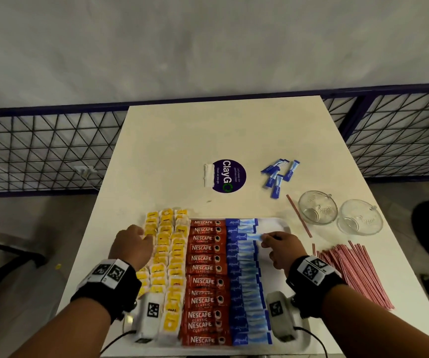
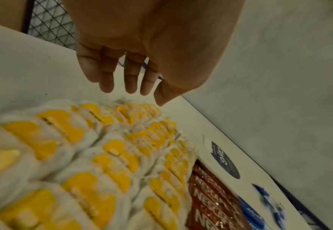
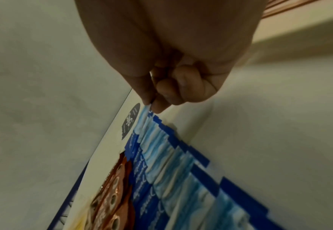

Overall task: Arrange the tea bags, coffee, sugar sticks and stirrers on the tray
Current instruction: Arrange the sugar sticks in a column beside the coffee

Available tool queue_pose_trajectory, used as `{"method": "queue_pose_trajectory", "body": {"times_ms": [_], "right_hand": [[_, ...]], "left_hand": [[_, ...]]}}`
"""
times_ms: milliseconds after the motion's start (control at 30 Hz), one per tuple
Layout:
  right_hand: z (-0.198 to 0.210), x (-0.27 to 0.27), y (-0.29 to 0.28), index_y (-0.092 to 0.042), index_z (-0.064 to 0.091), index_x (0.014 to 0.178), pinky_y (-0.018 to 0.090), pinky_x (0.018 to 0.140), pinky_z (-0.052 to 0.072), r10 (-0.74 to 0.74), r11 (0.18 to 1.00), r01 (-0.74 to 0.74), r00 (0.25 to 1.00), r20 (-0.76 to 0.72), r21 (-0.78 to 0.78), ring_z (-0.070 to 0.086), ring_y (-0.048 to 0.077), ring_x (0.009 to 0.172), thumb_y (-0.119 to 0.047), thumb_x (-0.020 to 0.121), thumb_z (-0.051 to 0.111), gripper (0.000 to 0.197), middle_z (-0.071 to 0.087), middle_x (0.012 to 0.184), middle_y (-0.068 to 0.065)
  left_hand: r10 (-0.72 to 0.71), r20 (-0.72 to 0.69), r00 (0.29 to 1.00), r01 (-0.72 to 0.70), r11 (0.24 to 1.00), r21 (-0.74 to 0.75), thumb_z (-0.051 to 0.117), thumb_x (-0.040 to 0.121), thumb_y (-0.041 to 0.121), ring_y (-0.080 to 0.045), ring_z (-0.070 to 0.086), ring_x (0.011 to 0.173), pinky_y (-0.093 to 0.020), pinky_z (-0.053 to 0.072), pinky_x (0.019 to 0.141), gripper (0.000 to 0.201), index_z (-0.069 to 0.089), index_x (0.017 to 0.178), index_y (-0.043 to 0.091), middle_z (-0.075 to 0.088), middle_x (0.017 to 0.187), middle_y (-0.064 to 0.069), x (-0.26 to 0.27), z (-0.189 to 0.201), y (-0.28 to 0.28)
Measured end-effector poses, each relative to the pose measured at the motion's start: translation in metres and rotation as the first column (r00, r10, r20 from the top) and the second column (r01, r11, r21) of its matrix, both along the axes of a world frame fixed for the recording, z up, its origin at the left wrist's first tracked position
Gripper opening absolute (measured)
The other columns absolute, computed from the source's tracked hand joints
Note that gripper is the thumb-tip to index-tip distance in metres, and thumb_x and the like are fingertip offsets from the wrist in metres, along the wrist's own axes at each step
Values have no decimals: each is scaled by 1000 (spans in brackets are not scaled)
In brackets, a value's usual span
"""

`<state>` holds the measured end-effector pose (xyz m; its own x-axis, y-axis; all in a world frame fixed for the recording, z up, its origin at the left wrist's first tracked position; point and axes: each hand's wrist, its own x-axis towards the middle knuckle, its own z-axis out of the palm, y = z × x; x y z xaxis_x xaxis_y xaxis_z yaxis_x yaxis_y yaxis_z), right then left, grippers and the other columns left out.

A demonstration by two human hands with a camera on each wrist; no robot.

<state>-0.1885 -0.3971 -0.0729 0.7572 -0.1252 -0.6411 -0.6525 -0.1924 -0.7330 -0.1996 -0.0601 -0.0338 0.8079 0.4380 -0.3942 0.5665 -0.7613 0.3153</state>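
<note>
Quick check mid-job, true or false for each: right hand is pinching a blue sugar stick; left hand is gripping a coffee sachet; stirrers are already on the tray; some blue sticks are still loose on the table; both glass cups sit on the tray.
1. Right hand pinches a blue sugar stick: true.
2. Left hand grips a coffee sachet: false; open over the tea bags.
3. Stirrers lie on the tray: false; on the table, right of it.
4. Loose blue sticks remain on the table: true.
5. Glass cups sit on the tray: false; on the table.
</note>
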Motion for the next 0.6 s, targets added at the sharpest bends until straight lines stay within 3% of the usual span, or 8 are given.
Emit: {"method": "queue_pose_trajectory", "body": {"times_ms": [100, 267, 367, 467, 533, 600], "right_hand": [[-5, 6, 7, -9, 65, 70, 26, 45, 32, 18, 1000, -18, 1000, -17, -20, 39, 21, 45, -25, 89, 63, 26, 60, 75, 16], [-7, 13, 14, -12, 63, 66, 26, 46, 35, 110, 986, -113, 993, -34, -124, 42, 20, 46, -31, 89, 63, 30, 50, 52, 5], [-12, 14, 15, -17, 65, 67, 33, 62, 46, 164, 952, -169, 986, -42, -255, 52, 24, 59, -45, 86, 63, 34, 58, 59, 5], [-13, 15, 17, -18, 66, 71, 37, 69, 52, 179, 925, -188, 982, -56, -330, 57, 24, 63, -54, 82, 63, 37, 61, 61, 3], [-11, 15, 18, -20, 64, 71, 35, 69, 53, 205, 895, -214, 977, -64, -391, 60, 22, 65, -55, 83, 61, 36, 62, 63, 1], [-6, 15, 18, -22, 61, 69, 26, 59, 45, 246, 854, -253, 966, -74, -454, 58, 18, 64, -55, 84, 59, 37, 61, 64, -1]], "left_hand": [[24, -111, 994, -24, 1000, 3, 57, 92, 36, -34, 49, 124, -37, 42, 100, 52, 48, 133, 5, 52, 135, -18, -3, -10, 10], [9, -163, 987, -9, 1000, 2, 56, 91, 38, -34, 50, 123, -36, 42, 98, 53, 49, 132, 6, 52, 135, -18, -3, -16, 15], [11, -179, 984, -11, 1000, 0, 56, 91, 39, -35, 52, 120, -36, 44, 95, 53, 49, 132, 6, 53, 133, -18, -2, -16, 13], [2, -183, 983, -2, 1000, 4, 55, 91, 39, -35, 52, 119, -35, 44, 93, 52, 49, 131, 5, 54, 131, -17, -2, -17, 11], [-11, -186, 982, 11, 1000, 1, 55, 92, 38, -34, 53, 118, -35, 44, 92, 52, 48, 131, 5, 55, 130, -17, -2, -19, 11], [-10, -187, 982, 10, 1000, -3, 54, 92, 38, -34, 53, 119, -34, 43, 92, 52, 47, 132, 5, 55, 131, -16, -2, -20, 10]]}}
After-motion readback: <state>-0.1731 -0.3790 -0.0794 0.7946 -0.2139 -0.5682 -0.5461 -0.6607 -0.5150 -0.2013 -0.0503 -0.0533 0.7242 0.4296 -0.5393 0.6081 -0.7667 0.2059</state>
